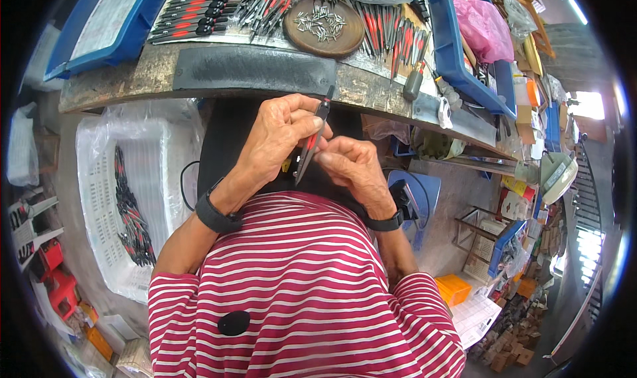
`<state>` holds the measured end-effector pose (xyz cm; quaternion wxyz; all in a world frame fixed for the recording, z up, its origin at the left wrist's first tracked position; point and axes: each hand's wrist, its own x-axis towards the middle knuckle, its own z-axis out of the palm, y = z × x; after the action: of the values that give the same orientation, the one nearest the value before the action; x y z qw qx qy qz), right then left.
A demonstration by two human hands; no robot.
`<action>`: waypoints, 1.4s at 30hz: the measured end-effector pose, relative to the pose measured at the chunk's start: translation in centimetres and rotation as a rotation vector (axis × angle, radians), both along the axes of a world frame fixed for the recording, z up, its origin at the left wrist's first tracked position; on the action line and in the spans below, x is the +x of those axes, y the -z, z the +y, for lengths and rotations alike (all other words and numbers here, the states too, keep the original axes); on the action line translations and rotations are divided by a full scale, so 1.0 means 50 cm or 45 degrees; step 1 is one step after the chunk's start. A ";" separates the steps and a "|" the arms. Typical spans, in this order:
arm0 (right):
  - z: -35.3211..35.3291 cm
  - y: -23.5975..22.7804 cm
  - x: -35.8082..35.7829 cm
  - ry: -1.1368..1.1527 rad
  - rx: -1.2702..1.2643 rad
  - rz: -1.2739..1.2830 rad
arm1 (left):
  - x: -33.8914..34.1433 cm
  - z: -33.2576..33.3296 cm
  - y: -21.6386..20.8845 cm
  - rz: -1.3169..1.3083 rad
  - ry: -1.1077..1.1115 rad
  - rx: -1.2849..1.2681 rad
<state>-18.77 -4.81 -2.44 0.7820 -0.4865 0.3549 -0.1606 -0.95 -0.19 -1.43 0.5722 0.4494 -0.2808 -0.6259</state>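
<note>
A slim black-and-red pointed tool [312,143], in shape like a drawing compass, is pinched between the thumb and fingers of my left hand [277,131]. It slants, with its dark knob end up toward the bench edge and its narrow tip down toward my shirt. Close against its lower half, my right hand [357,169] is closed in a pinch; whatever lies between those fingertips is too small or hidden to make out. On the bench beyond my hands, a round wooden dish [292,38] holds many small metal pins [320,23].
More black-and-red tools [199,9] lie in rows and heaps on the worn bench [113,79]. A screwdriver [414,82] rests at its edge. Blue trays [458,53] flank the bench. At my left, a white plastic basket [93,199] contains more tools; a blue stool [424,192] stands right.
</note>
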 end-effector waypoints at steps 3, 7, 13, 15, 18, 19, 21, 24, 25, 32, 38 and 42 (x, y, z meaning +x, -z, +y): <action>-0.013 -0.014 -0.004 0.092 -0.078 -0.007 | 0.002 0.008 -0.008 -0.162 0.081 0.020; -0.010 -0.021 0.001 0.273 -0.143 -0.070 | -0.001 0.019 -0.013 -0.215 0.199 0.110; 0.002 -0.004 0.002 0.230 -0.251 -0.036 | -0.001 0.031 -0.008 -0.698 0.411 0.123; 0.010 0.001 -0.003 0.241 -0.200 -0.074 | -0.010 0.041 -0.007 -0.999 0.352 -0.011; 0.022 0.006 -0.004 0.306 -0.113 -0.111 | -0.024 0.051 -0.003 -1.277 0.227 -0.178; 0.026 0.007 -0.004 0.336 -0.083 -0.124 | -0.029 0.053 -0.001 -1.340 0.178 -0.227; 0.034 0.008 -0.005 0.358 -0.115 -0.117 | -0.036 0.060 0.003 -1.414 0.112 -0.368; 0.044 0.009 -0.011 0.362 -0.113 -0.112 | -0.042 0.066 0.013 -1.491 0.070 -0.496; 0.048 0.010 -0.014 0.361 -0.103 -0.109 | -0.043 0.069 0.017 -1.516 0.065 -0.524; 0.078 0.014 -0.033 0.197 -0.104 0.042 | -0.029 0.094 0.034 -1.554 0.208 -0.648; 0.092 0.015 -0.042 0.043 -0.144 0.153 | -0.019 0.110 0.041 -1.555 0.377 -0.669; 0.097 0.017 -0.044 -0.097 -0.357 0.251 | -0.018 0.120 0.048 -1.548 0.408 -0.673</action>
<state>-20.99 0.05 -3.27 0.6735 -0.6172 0.3853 -0.1304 -1.85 5.80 -3.81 0.3035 0.5191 -0.7590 -0.2497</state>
